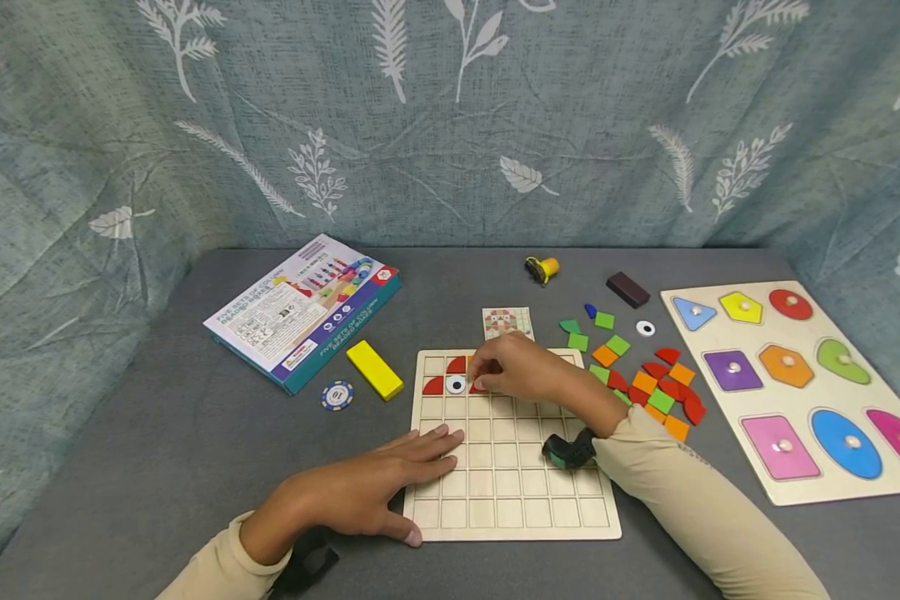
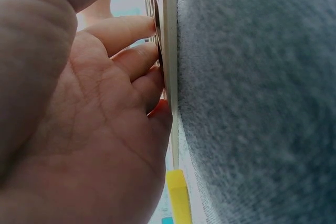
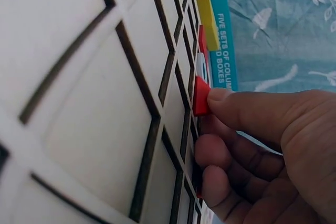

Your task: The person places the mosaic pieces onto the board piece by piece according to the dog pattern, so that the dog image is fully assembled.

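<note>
A wooden grid board [image 1: 513, 531] lies flat in front of me. In its upper left cells are red quarter-circle tiles [image 1: 433, 386] and a white round tile [image 1: 456, 384] with a black centre. My right hand [image 1: 521, 367] is over the upper rows, thumb and finger pinching a red tile [image 3: 201, 97] at a cell beside the white round one; part of that tile is hidden by the hand. My left hand [image 1: 367, 479] rests on the board's left edge with fingers extended, holding nothing. Behind the board lies a small pattern card [image 1: 520, 318], partly covered by the right hand.
Loose red, orange and green tiles [image 1: 662, 401] lie right of the board, near a shape puzzle board [image 1: 735, 417]. A box [image 1: 292, 308], a yellow block [image 1: 375, 370] and a poker chip [image 1: 337, 395] are on the left. Behind stand a dark block [image 1: 627, 290] and a small toy [image 1: 543, 269].
</note>
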### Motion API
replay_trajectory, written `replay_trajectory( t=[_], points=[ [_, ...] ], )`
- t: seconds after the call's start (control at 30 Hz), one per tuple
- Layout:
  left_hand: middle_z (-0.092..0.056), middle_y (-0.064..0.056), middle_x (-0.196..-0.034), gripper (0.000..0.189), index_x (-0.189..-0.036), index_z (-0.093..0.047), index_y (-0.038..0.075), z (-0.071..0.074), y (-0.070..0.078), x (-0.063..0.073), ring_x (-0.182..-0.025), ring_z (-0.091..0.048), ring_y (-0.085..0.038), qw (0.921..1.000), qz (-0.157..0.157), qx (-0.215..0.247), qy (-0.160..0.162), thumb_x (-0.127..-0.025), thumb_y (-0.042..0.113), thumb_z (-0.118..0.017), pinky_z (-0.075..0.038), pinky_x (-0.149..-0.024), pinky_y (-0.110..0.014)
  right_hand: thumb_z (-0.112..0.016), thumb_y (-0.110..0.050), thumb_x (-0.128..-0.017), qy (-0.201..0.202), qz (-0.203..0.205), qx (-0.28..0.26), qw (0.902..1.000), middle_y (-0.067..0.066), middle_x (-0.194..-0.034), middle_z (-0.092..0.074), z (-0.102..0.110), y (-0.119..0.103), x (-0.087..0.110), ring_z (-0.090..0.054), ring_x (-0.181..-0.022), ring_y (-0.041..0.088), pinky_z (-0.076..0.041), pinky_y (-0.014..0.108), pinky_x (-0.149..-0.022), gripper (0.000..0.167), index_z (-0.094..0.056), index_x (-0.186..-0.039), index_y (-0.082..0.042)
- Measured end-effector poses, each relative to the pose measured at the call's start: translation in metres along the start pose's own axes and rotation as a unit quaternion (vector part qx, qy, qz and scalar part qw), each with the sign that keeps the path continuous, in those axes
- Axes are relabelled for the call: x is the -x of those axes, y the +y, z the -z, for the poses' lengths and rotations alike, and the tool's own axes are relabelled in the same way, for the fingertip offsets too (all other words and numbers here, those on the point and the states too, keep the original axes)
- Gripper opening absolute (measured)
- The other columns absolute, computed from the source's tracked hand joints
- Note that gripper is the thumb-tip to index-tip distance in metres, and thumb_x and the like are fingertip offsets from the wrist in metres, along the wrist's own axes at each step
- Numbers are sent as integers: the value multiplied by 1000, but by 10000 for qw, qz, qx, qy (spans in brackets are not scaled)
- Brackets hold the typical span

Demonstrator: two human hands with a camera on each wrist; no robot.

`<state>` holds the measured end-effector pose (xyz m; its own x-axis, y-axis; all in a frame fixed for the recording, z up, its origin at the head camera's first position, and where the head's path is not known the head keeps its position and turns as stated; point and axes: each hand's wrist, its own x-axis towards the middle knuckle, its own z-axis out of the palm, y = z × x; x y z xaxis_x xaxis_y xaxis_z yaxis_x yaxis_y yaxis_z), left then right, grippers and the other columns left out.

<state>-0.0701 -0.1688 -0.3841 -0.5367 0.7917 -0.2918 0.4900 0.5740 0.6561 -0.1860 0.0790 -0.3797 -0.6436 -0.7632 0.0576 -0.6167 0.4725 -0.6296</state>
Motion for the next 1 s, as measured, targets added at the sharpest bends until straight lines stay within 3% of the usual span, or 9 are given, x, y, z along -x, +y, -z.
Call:
replay_trajectory(
  t=[0.63,0.87,1.0],
  points=[
    [-9,4,-162,83,-151,-34,7,1,1,0,-147,-1,-15,10000,-81,40,36,-83,27,-78,-6,-118,-40,-67,-6,-91,-396,-340,111,9986,-6,-84,-66,6,-3,3,-57,-75,7,-49,25,-70,7,-73,-93,-9],
    [-9,5,-162,83,-151,-35,9,1,1,0,-147,-1,-15,10000,-49,71,24,-83,26,-78,-7,-118,-41,-67,-5,-91,-134,-195,114,9997,-4,-85,-68,15,1,8,-55,-70,9,-49,26,-65,7,-73,-95,-7],
    [-9,6,-162,82,-151,-35,9,0,1,0,-147,-1,-15,9999,-3,100,16,-83,26,-78,-8,-118,-42,-65,-5,-92,18,-364,3,9993,-4,-87,-68,24,6,14,-55,-67,9,-48,27,-62,9,-73,-97,-7]
  ],
)
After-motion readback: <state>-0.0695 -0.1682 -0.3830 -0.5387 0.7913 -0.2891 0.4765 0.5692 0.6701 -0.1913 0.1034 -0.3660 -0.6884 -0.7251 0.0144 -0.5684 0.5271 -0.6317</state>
